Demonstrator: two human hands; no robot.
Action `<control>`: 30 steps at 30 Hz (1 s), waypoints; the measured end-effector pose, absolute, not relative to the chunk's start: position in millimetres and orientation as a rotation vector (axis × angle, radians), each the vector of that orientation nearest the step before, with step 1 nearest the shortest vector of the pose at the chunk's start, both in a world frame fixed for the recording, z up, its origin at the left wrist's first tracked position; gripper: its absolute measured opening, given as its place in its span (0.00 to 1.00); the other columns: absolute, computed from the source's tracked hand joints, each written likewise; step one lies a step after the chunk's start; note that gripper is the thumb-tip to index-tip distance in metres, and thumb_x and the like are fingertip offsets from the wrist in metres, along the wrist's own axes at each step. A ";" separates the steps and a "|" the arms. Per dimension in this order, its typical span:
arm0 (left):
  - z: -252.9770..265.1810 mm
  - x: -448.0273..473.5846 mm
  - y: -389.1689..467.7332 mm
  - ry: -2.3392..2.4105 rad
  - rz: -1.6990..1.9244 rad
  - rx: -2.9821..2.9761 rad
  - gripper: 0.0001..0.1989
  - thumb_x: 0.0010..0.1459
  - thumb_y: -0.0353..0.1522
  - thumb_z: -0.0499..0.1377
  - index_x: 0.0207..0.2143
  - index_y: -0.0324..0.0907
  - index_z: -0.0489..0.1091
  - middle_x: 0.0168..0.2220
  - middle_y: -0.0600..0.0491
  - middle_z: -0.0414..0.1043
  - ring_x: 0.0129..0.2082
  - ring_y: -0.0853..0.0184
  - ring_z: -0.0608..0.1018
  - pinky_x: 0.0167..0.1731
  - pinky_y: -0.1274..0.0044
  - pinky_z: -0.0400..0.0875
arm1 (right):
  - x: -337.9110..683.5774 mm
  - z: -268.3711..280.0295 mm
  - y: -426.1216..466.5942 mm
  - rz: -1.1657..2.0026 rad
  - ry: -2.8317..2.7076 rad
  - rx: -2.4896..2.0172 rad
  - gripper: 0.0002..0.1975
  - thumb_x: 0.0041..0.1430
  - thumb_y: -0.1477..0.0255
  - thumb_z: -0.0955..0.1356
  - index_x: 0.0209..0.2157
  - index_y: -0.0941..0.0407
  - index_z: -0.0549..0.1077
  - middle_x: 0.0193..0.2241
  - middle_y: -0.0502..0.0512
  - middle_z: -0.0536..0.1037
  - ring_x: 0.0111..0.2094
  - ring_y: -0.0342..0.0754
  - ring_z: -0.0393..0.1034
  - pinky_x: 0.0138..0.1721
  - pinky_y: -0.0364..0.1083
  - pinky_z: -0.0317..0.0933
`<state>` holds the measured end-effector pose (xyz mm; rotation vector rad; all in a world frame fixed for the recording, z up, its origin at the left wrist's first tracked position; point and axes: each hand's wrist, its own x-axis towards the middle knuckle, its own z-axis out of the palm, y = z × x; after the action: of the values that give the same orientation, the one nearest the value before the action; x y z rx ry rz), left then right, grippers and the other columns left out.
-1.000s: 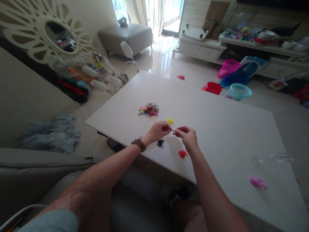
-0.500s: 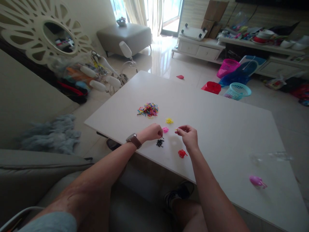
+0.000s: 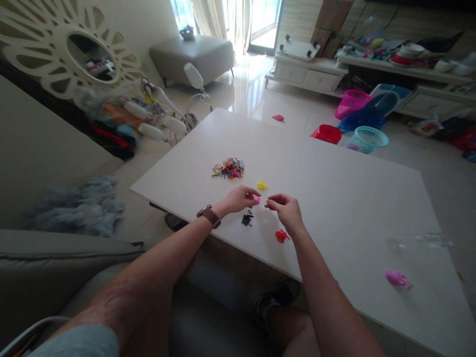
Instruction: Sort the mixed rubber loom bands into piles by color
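Note:
My right hand (image 3: 286,210) pinches a small yellow rubber band (image 3: 265,202) between thumb and fingertips, just above the table. Facing it, my left hand (image 3: 243,198) reaches over the pink rubber bands (image 3: 257,198) with thumb and fingers apart, partly covering them; it appears to hold nothing. Below my left hand lies a pile of black rubber bands (image 3: 247,218). Yellow rubber bands (image 3: 262,185) form a small heap beyond the hands. Red rubber bands (image 3: 281,236) lie near my right wrist. A larger mixed-colour pile (image 3: 229,169) sits farther back to the left.
The white table (image 3: 334,198) also bears a pink toy-like object (image 3: 397,279) and a clear plastic item (image 3: 420,241) at the right. Beyond it, a red container (image 3: 327,134) and a light-blue basket (image 3: 366,140) stand on the floor. A lamp with white shades (image 3: 174,125) is at the left.
My left hand has let go of a black rubber band at the black pile and moved up and right over the pink ones. My right hand has shifted slightly left with the yellow band.

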<state>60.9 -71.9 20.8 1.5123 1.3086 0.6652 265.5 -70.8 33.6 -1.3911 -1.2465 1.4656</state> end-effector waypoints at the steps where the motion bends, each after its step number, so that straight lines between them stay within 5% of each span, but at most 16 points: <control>1: 19.1 64.2 -72.0 1.275 0.688 1.452 0.17 0.57 0.36 0.65 0.46 0.36 0.79 0.25 0.53 0.76 0.25 0.71 0.76 0.26 0.81 0.67 | 264.9 33.8 -71.0 1.471 -1.255 -1.383 0.13 0.42 0.64 0.77 0.28 0.58 0.78 0.24 0.54 0.80 0.30 0.50 0.79 0.35 0.46 0.71; 14: 17.5 69.4 -70.1 1.585 0.714 1.528 0.07 0.55 0.27 0.61 0.32 0.35 0.81 0.25 0.49 0.78 0.26 0.69 0.77 0.29 0.80 0.68 | 269.9 21.8 -70.3 1.335 -1.346 -1.431 0.13 0.48 0.66 0.73 0.36 0.57 0.79 0.27 0.54 0.82 0.31 0.50 0.80 0.35 0.46 0.72; 22: 3.7 69.8 -65.5 1.794 0.517 1.739 0.10 0.55 0.26 0.61 0.36 0.35 0.83 0.34 0.43 0.82 0.33 0.65 0.79 0.39 0.75 0.70 | 271.4 19.4 -70.6 1.311 -1.382 -1.441 0.10 0.49 0.65 0.73 0.31 0.57 0.77 0.26 0.53 0.80 0.30 0.51 0.80 0.35 0.46 0.71; 30: 20.0 59.8 -67.0 1.693 0.327 1.795 0.14 0.53 0.25 0.60 0.40 0.37 0.83 0.30 0.49 0.79 0.28 0.67 0.75 0.32 0.78 0.68 | 273.0 20.4 -70.0 1.284 -1.403 -1.442 0.09 0.49 0.65 0.73 0.30 0.56 0.77 0.26 0.52 0.81 0.31 0.50 0.80 0.35 0.45 0.71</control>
<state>59.8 -67.0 20.0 1.7949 1.6932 0.3274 273.0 -70.0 20.4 -1.4420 -1.4028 1.2840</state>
